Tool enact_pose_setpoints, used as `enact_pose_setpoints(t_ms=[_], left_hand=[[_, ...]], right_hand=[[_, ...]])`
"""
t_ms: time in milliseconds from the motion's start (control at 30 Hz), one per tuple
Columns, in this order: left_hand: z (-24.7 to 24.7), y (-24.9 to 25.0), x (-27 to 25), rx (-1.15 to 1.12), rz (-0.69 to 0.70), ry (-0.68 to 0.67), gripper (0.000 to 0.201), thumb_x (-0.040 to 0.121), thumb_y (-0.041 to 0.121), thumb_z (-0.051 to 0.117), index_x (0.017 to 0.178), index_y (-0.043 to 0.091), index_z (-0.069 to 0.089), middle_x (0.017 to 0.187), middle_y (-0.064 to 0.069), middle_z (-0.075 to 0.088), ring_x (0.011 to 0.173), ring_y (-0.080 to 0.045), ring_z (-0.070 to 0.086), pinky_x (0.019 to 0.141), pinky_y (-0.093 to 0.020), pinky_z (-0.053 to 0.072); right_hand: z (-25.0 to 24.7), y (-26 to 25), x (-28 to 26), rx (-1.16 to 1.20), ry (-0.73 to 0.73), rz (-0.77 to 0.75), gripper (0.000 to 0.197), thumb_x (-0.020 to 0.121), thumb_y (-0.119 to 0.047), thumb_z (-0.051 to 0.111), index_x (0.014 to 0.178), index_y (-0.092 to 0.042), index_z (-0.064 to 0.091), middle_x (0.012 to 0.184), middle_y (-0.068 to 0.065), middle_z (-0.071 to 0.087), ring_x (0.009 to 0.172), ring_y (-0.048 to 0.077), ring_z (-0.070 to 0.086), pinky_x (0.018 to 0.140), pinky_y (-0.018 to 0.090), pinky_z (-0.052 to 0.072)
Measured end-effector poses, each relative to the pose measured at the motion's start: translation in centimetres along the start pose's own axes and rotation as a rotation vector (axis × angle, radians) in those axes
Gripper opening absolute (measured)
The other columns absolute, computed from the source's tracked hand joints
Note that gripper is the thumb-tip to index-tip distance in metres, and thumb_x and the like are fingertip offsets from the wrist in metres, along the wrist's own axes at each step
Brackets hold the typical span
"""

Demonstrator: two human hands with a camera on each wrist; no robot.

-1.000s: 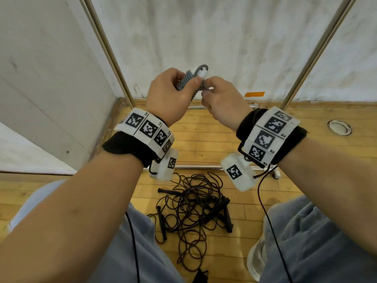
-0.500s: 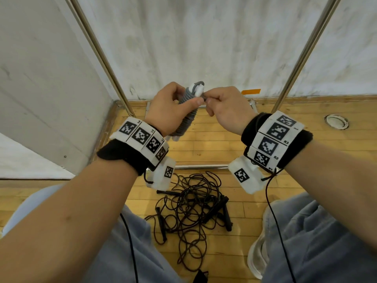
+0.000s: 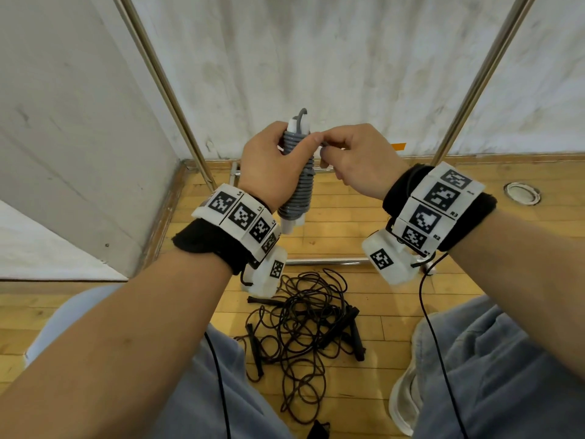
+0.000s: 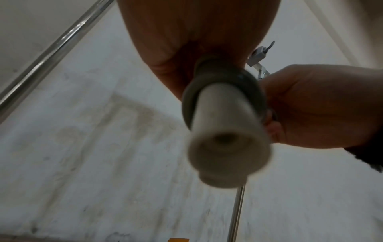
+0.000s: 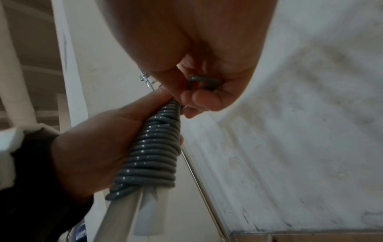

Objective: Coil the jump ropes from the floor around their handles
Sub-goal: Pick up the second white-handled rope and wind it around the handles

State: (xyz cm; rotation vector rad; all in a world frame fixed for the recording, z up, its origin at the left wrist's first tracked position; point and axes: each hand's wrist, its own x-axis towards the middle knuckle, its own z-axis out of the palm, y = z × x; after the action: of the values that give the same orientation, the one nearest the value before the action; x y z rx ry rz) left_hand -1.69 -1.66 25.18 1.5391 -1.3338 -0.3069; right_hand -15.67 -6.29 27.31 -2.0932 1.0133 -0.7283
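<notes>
Wood-plank floor (image 3: 316,217) underfoot, meeting a stained white wall (image 3: 316,58) at 12 o'clock. Two slanted metal poles (image 3: 164,90) rising against that wall, joined low down by a horizontal metal bar (image 3: 323,262) on the floor. Small orange tag (image 3: 399,147) low on the wall, a round metal floor fitting (image 3: 522,193) at 2 o'clock. Grey-trousered knees at 7 and 5 o'clock, a white shoe (image 3: 406,397) at 5.

Writing: wristband marker tiles printed with black square codes; tiny labels "R2" and "R3" legible on the right band (image 3: 433,205), those on the left band (image 3: 240,213) too small to read.

Raised in front of the chest at 12 o'clock: left hand (image 3: 272,163), fingers and thumb wrapped round a grey jump rope (image 3: 300,185) coiled tightly about its white handles (image 3: 292,224), bundle nearly upright, handle ends poking out top and bottom. Right hand (image 3: 354,160) just beside it at 1 o'clock, fingertips (image 5: 205,99) pinching the rope's loose end against the top of the coil; a short bent stub of grey cord visible inside the curled fingers in the right wrist view.

Down at 6 o'clock on the floor between the knees: tangle of black jump ropes (image 3: 304,337), uncoiled, black handles (image 3: 356,335) lying among the loops.
</notes>
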Motion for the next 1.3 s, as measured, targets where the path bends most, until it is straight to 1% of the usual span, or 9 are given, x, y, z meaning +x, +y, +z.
enact_pose_setpoints(t_ms=[233, 433, 533, 667, 767, 833, 933, 1100, 1300], left_hand=[[0.1, -0.2, 0.1, -0.046, -0.036, 0.003, 0.033, 0.091, 0.036, 0.059, 0.084, 0.005, 0.053, 0.064, 0.008, 0.047, 0.052, 0.001, 0.043, 0.052, -0.009, 0.037], [-0.3, 0.7, -0.4, -0.153, -0.022, -0.062, 0.014, 0.097, 0.032, 0.052, 0.089, 0.022, 0.047, 0.07, 0.01, 0.056, 0.059, 0.005, 0.054, 0.056, -0.009, 0.041], [-0.2, 1.0, -0.8, -0.3, -0.064, -0.116, 0.01, 0.097, 0.026, 0.054, 0.092, 0.02, 0.049, 0.071, 0.001, 0.061, 0.061, -0.008, 0.064, 0.059, -0.023, 0.054], [-0.3, 1.1, -0.6, -0.255, -0.089, -0.027, 0.014, 0.093, 0.028, 0.059, 0.086, 0.018, 0.051, 0.068, -0.004, 0.059, 0.054, -0.016, 0.061, 0.051, -0.033, 0.056], [0.0, 1.2, -0.4, -0.215, -0.155, -0.07, 0.014, 0.095, 0.029, 0.053, 0.096, 0.018, 0.045, 0.074, -0.003, 0.059, 0.056, -0.016, 0.061, 0.059, -0.036, 0.057], [-0.1, 1.3, -0.1, -0.3, -0.238, -0.179, 0.009, 0.095, 0.018, 0.05, 0.098, 0.02, 0.042, 0.079, -0.004, 0.058, 0.061, -0.017, 0.06, 0.067, -0.041, 0.055], [-0.6, 1.0, 0.2, -0.312, -0.273, -0.305, 0.012, 0.095, 0.009, 0.049, 0.101, 0.018, 0.043, 0.084, -0.005, 0.059, 0.068, -0.019, 0.063, 0.07, -0.039, 0.055], [-1.1, 0.2, 0.1, -0.124, -0.117, -0.183, 0.015, 0.084, 0.018, 0.067, 0.097, 0.018, 0.059, 0.074, 0.002, 0.065, 0.063, -0.016, 0.067, 0.061, -0.032, 0.056], [0.2, -0.1, -0.5, -0.178, -0.175, -0.324, 0.011, 0.097, 0.023, 0.052, 0.098, 0.018, 0.042, 0.08, -0.006, 0.055, 0.061, -0.021, 0.059, 0.063, -0.039, 0.051]], right_hand=[[0.4, -1.0, -0.6, 0.047, -0.006, -0.004, 0.031, 0.088, -0.004, 0.046, 0.061, -0.018, 0.055, 0.039, -0.019, 0.049, 0.038, 0.004, 0.04, 0.049, 0.022, 0.032], [0.1, -1.2, -0.9, 0.145, 0.034, -0.021, 0.022, 0.087, -0.002, 0.047, 0.07, 0.004, 0.058, 0.037, -0.013, 0.041, 0.039, 0.006, 0.033, 0.046, 0.019, 0.028], [0.1, -0.8, -0.8, 0.079, 0.015, -0.012, 0.025, 0.09, -0.004, 0.046, 0.069, -0.005, 0.061, 0.04, -0.015, 0.047, 0.038, 0.004, 0.039, 0.046, 0.017, 0.03], [0.7, -0.2, -0.4, -0.009, -0.053, 0.016, 0.025, 0.098, -0.021, 0.042, 0.096, -0.011, 0.066, 0.069, -0.005, 0.062, 0.053, 0.008, 0.053, 0.045, 0.012, 0.039], [1.3, 0.2, -0.1, -0.084, -0.043, 0.012, 0.032, 0.099, -0.025, 0.042, 0.079, -0.016, 0.065, 0.065, -0.004, 0.06, 0.049, 0.003, 0.049, 0.044, 0.008, 0.034], [1.4, 0.3, 0.0, -0.105, -0.043, 0.016, 0.037, 0.099, -0.022, 0.042, 0.064, -0.022, 0.054, 0.058, -0.004, 0.05, 0.047, 0.006, 0.042, 0.043, 0.01, 0.03], [1.0, 0.4, 0.4, -0.136, -0.1, 0.034, 0.032, 0.099, -0.018, 0.041, 0.07, -0.014, 0.054, 0.055, -0.003, 0.04, 0.048, 0.009, 0.034, 0.043, 0.013, 0.028], [0.8, 0.1, 0.4, -0.152, -0.183, 0.026, 0.034, 0.098, -0.015, 0.04, 0.066, -0.012, 0.048, 0.057, -0.001, 0.041, 0.049, 0.012, 0.035, 0.047, 0.021, 0.028], [1.3, 0.7, -0.3, -0.071, -0.073, 0.058, 0.032, 0.095, -0.013, 0.046, 0.064, -0.005, 0.052, 0.05, -0.002, 0.04, 0.045, 0.01, 0.034, 0.041, 0.015, 0.028]])
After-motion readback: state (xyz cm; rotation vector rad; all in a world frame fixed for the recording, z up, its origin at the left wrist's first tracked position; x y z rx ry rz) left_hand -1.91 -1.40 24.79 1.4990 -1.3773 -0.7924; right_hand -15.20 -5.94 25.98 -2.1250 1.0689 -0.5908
